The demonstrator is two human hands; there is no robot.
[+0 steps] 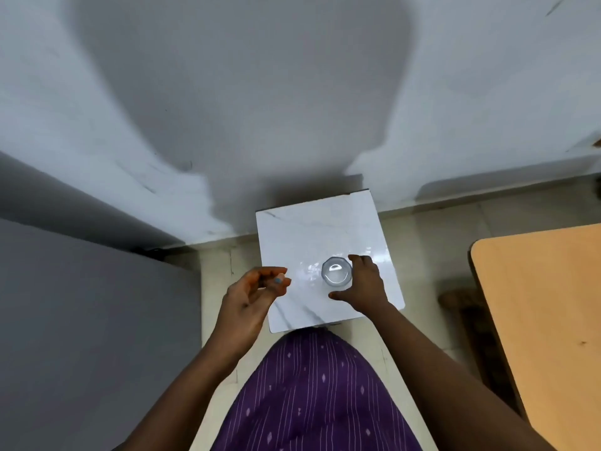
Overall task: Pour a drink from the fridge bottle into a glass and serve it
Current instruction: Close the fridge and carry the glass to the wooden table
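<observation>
Reaching for the glass with the right hand, head view.
Glass stands upright on the marble worktop; right fingers spread around its right side, contact unclear. Left hand farther off, loosely curled, empty.

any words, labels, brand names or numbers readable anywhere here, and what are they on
None: no readable text in this view.
Glass: clear, with no label or print showing.
Small marble-patterned table: only grey veining.
Wooden table and wall: scuff marks only, no lettering.
</observation>
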